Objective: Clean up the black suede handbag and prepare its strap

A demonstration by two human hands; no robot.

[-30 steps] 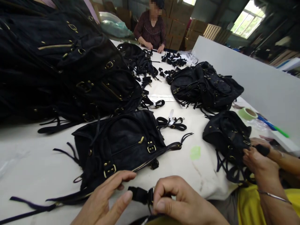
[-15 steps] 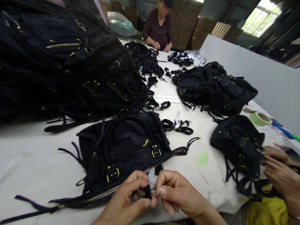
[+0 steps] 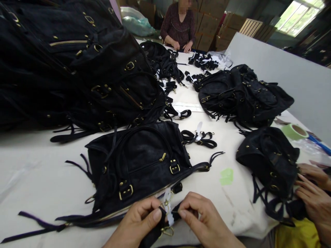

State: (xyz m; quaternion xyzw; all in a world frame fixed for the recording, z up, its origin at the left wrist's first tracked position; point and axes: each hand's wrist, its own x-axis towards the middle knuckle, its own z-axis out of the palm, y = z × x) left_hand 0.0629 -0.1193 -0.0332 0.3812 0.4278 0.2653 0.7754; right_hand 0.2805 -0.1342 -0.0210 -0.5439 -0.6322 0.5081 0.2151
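Observation:
Low at the front edge of the table, my left hand [image 3: 138, 220] is closed on a black strap [image 3: 153, 235] with brass clips. A brass clip [image 3: 167, 231] hangs below its fingers. My right hand [image 3: 203, 217] pinches the strap's other side, with dark material at its fingertips. Between the hands a white paper band [image 3: 169, 210] runs across the strap. Just beyond lies a black handbag [image 3: 147, 151] with two buckles, a zip and tasselled ends, apart from my fingers. A small black buckled tab [image 3: 177, 187] shows at its front edge.
Black bags [image 3: 108, 69] are heaped high at left; more bags [image 3: 243, 93] lie at right. Bundled straps [image 3: 199, 137] line the middle. A co-worker's hands [image 3: 314, 193] work on a small bag [image 3: 269, 160]. Another person [image 3: 178, 27] stands at the far end. Green tape [image 3: 294, 132] lies right.
My hands have moved apart, and more of the strap, its white band and brass clips now show between them. The view has shifted slightly; the handbag stays put.

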